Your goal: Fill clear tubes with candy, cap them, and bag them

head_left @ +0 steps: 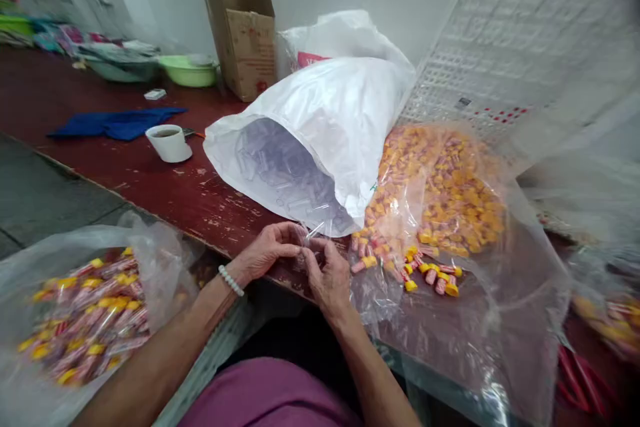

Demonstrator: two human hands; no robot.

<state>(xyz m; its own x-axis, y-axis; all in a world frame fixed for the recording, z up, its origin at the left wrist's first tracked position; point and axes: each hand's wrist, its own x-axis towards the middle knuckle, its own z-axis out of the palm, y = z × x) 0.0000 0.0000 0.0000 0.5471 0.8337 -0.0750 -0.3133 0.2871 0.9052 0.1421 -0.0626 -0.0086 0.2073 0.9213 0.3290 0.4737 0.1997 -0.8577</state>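
My left hand (273, 248), with a white bead bracelet on its wrist, and my right hand (327, 275) meet over the table's front edge. Both are closed in a pinch around a clear plastic tube (316, 232); glare hides whether there is more than one. Just beyond lies a white sack (345, 127), its mouth facing me, full of similar clear tubes (285, 170). Right of my right hand, yellow-capped pieces with pink-and-white bodies (440, 277) lie loose on a clear plastic bag (450, 187) holding many more.
At lower left an open plastic bag (165, 257) holds yellow-capped tubes (100, 307). A white cup (169, 144) of dark liquid stands near a blue cloth (117, 123). A cardboard box (250, 47), green basin (189, 71) and white plastic crate (500, 47) are behind. Red-handled scissors (575, 373) lie right.
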